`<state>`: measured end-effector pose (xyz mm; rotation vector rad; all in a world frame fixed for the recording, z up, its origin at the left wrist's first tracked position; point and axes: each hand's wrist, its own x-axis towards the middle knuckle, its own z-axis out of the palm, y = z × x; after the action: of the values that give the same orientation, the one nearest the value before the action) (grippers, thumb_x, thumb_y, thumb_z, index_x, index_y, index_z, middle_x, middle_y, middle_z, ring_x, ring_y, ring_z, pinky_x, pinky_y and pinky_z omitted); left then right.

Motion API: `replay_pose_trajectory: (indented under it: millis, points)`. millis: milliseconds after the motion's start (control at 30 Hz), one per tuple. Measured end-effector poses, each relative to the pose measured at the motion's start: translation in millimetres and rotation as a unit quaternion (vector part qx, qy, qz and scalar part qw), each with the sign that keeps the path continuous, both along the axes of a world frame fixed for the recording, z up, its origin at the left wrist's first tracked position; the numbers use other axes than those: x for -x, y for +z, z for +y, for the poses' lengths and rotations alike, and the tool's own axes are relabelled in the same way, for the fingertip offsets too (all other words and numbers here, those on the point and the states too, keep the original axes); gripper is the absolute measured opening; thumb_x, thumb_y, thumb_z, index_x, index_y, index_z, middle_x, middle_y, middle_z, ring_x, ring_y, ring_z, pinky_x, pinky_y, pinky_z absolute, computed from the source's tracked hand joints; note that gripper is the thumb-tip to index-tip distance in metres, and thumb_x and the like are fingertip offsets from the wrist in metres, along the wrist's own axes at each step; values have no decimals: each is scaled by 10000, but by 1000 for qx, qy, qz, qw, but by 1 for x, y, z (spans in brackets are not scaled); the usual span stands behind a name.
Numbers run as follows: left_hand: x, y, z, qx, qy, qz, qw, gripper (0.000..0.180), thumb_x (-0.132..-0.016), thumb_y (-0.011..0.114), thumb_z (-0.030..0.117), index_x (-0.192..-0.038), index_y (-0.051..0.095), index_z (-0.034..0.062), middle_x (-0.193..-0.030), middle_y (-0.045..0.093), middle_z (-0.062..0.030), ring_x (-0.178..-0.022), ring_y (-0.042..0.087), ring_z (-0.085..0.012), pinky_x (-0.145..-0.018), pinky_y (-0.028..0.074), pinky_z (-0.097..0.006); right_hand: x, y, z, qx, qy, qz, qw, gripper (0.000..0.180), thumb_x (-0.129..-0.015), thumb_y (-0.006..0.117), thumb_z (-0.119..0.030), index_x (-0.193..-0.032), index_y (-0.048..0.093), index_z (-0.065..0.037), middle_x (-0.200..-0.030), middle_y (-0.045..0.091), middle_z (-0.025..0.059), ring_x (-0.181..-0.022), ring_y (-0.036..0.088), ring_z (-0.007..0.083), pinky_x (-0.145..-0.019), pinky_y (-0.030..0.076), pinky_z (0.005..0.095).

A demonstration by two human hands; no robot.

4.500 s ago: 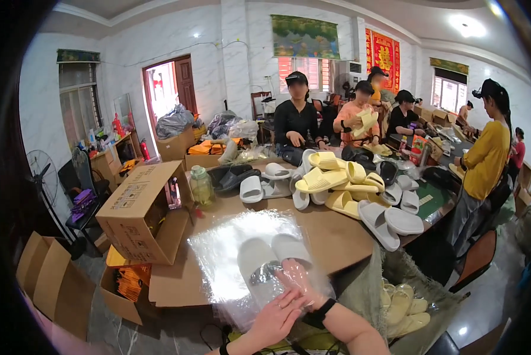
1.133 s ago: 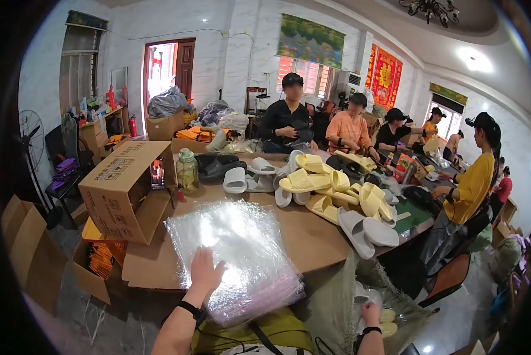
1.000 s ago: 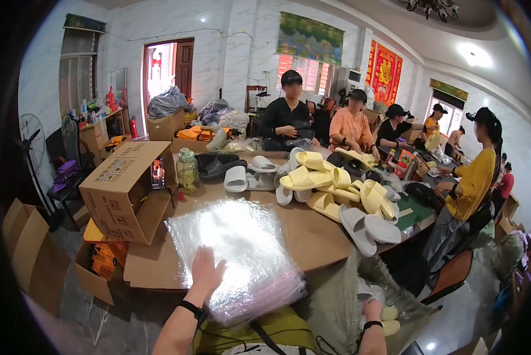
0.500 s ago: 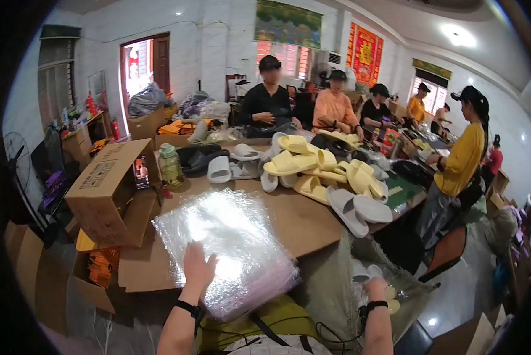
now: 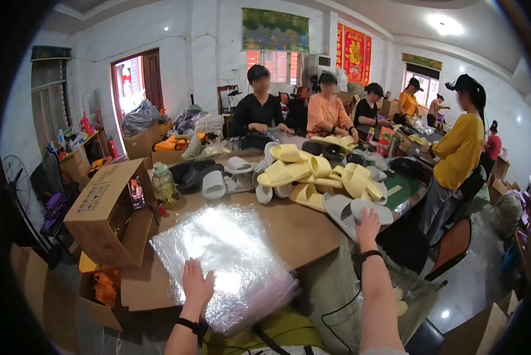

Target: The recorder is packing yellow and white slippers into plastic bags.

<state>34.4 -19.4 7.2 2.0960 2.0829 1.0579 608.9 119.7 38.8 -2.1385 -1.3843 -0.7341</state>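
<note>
My left hand (image 5: 198, 283) lies flat with spread fingers on a stack of shiny clear plastic bags (image 5: 230, 248). My right hand (image 5: 368, 226) stretches to a pair of grey slide slippers (image 5: 342, 214) at the pile's right end. Its extended fingers touch the nearer strap; how firmly they press cannot be seen. Beside that pair are heaped several yellow slippers (image 5: 286, 171), with more grey ones (image 5: 214, 185) to their left. Below my right forearm, a greenish woven sack (image 5: 330, 290) hangs at the table edge, with pale round shapes (image 5: 400, 303) partly visible in it.
A cardboard box (image 5: 103, 207) and a glass jar (image 5: 165, 184) stand left on the cardboard-covered table (image 5: 304, 236). Orange packets (image 5: 107, 287) fill a lower box. Several people sit or stand across and to the right; a chair (image 5: 452, 251) is at right.
My right hand has moved up and forward from the sack to the grey slippers on the table. My left hand stays on the plastic bags. The view has shifted slightly.
</note>
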Motion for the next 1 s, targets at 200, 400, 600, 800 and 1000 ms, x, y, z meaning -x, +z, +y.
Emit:
replay_pose_trajectory:
  millis: [200,400,600,800,1000]
  points:
    - [7,-9,0,-40,-1,17,999,710,-877,621,361,-1368,422,-113,-1415,419,-370,-1355,345,-511,-1140,278,-511,0,9,-6,3,70,1,998,517,-869,659,-184,-1369,529,-173,-1349,572,85,-1185,541,312,-952,421,485]
    - [5,-6,2,-20,12,16,1000,684,-888,622,348,-1369,435,-100,-1428,413,-353,-1364,342,-499,-1149,269,-504,54,96,-37,-174,202,-32,963,374,-923,607,-202,-1276,580,-82,-981,655,108,-866,597,308,-798,446,441]
    - [5,-2,-3,-9,16,6,1000,677,-894,620,358,-1381,434,-74,-1444,404,-329,-1373,337,-481,-1152,266,-502,128,181,-72,-213,322,136,913,300,-955,583,-137,-1219,595,4,-922,630,157,-851,596,301,-778,469,364]
    - [-1,10,-5,22,25,12,999,706,-928,583,368,-1401,399,-123,-1453,398,-341,-1396,318,-465,-1176,239,-460,183,213,-57,-235,511,387,731,318,-1038,472,-207,-1184,593,49,-994,640,81,-918,574,149,-834,471,295]
    - [13,-18,2,-38,26,41,998,678,-869,634,332,-1356,431,-92,-1436,402,-337,-1367,345,-477,-1158,257,-502,250,175,-6,40,531,578,618,342,-1021,485,-325,-1036,643,-23,-911,650,32,-825,585,125,-717,480,312]
